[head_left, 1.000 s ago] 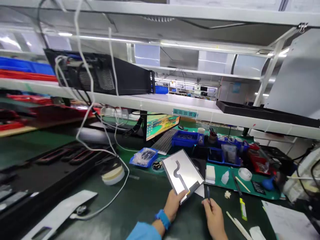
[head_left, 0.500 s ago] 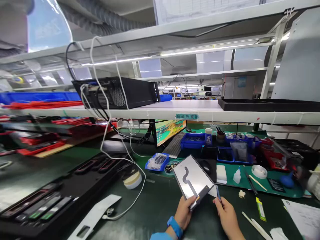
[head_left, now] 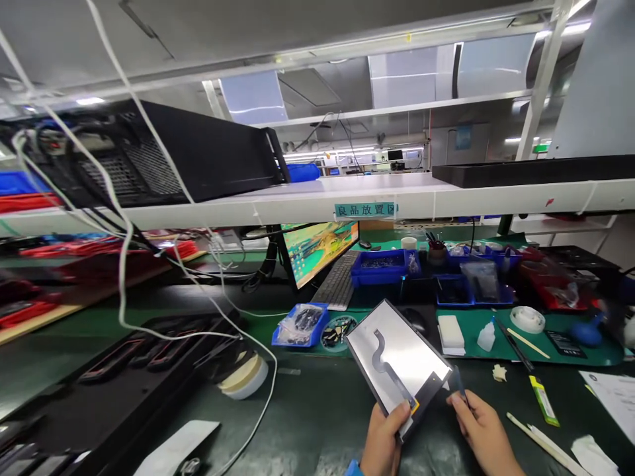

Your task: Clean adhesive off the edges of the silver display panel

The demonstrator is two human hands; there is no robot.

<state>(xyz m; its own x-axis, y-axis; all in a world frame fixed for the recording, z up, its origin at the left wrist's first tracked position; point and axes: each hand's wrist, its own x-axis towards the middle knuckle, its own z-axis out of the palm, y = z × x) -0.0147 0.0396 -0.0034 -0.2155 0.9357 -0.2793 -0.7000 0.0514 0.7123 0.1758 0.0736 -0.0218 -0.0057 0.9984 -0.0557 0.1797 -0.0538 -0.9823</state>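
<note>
My left hand is closed on the lower corner of an LCD panel, thumb on top. The panel is tilted over the bench, its silvery back facing me, and a grey flex cable runs down it to a yellow-edged end by my thumb. To the right of the panel, my right hand pinches a thin dark-blue tool, blurred, so its exact kind is unclear. The tool's upper end is close to the panel's right corner; whether they touch, I cannot tell.
Beyond the panel are a mouse, a keyboard and blue bins. On the right lie a cutter knife, wooden sticks and a small bottle. A tape roll and white cable are left. A shelf spans overhead.
The view has shifted forward and to the right, so the shelf and bench look nearer. Both hands keep their holds; the panel and the thin tool stay close together.
</note>
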